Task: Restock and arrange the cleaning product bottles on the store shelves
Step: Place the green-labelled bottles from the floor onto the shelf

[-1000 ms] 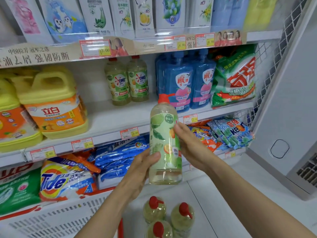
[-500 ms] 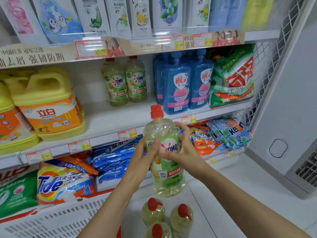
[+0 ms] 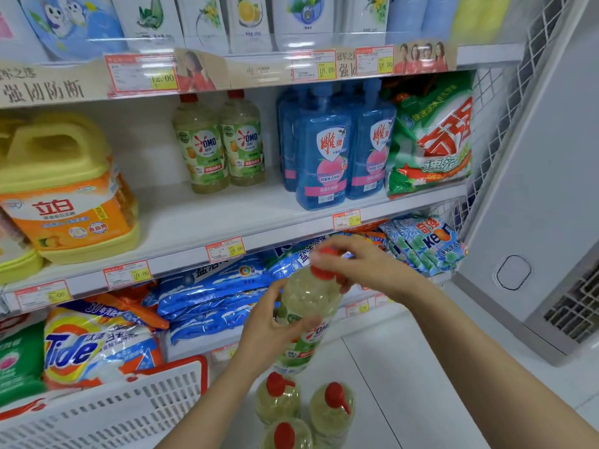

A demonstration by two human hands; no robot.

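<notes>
A pale yellow OMO bottle [image 3: 308, 306] with a red cap is held in front of the lower shelves, its top tilted toward me. My left hand [image 3: 269, 332] grips its labelled body from the left. My right hand [image 3: 363, 267] closes over the red cap from the right. Two matching OMO bottles [image 3: 220, 144] stand upright on the middle shelf [image 3: 201, 225], with bare shelf in front of them. Three more red-capped bottles [image 3: 301, 409] stand on the floor below my hands.
Yellow detergent jugs [image 3: 64, 189] sit on the shelf's left; blue bottles [image 3: 337, 147] and a green powder bag [image 3: 431, 140] on its right. Tide and blue bags [image 3: 207, 296] fill the lower shelf. A white basket [image 3: 107, 413] stands at bottom left, a white freezer [image 3: 534, 196] at right.
The held bottle has come lower and tipped its top toward me. My right hand moved from the label up onto the red cap. My view shifted closer to the shelves.
</notes>
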